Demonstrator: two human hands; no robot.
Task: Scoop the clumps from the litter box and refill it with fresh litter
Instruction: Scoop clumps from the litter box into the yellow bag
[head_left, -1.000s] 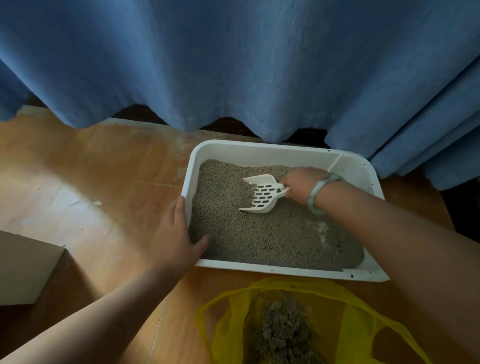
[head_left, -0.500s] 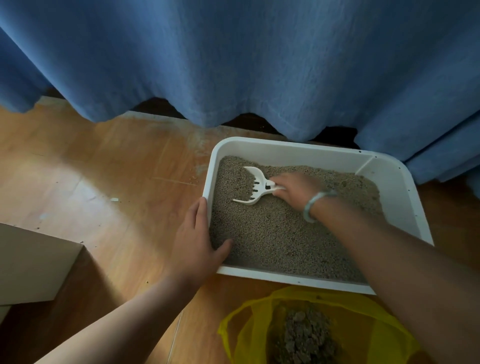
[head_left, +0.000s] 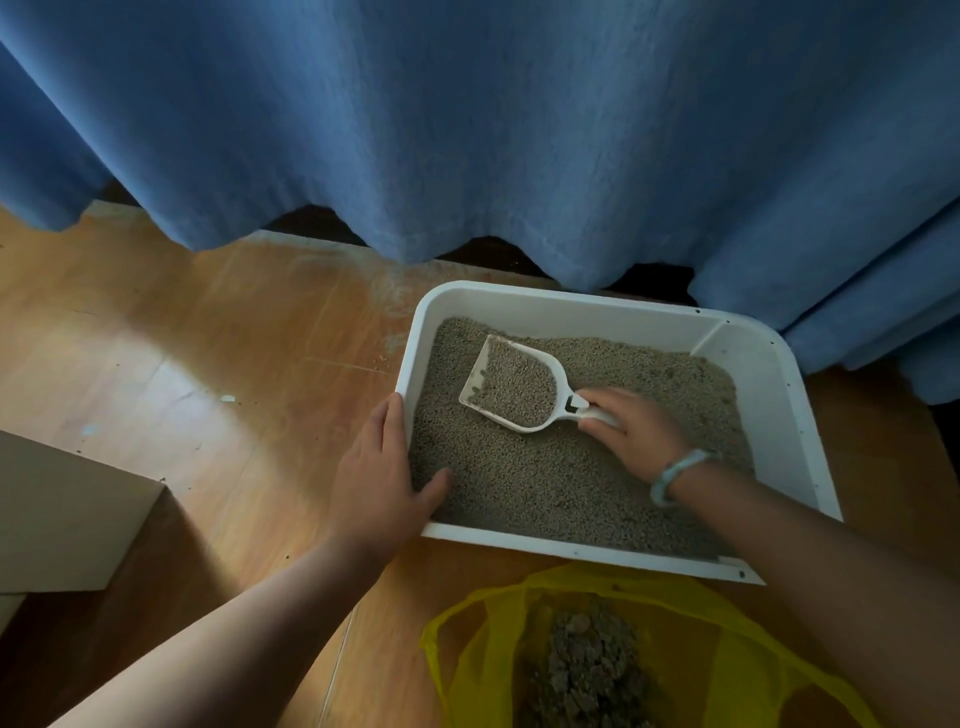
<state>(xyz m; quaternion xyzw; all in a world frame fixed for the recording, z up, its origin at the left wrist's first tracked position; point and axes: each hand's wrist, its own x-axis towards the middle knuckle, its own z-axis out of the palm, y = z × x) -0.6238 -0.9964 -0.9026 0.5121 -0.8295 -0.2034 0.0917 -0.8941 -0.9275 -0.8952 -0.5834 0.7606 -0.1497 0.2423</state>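
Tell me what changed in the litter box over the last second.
The scoop moved toward the far left corner of the litter box and turned bowl-up, now loaded with litter. The right hand kept its grip on the handle; the left hand stayed on the left rim; the yellow bag of clumps stayed put.

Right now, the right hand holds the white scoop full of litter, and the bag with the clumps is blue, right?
The bag with the clumps is yellow, not blue; only the curtain is blue. The head view shows it. The rest holds: the right hand holds the white scoop full of litter.
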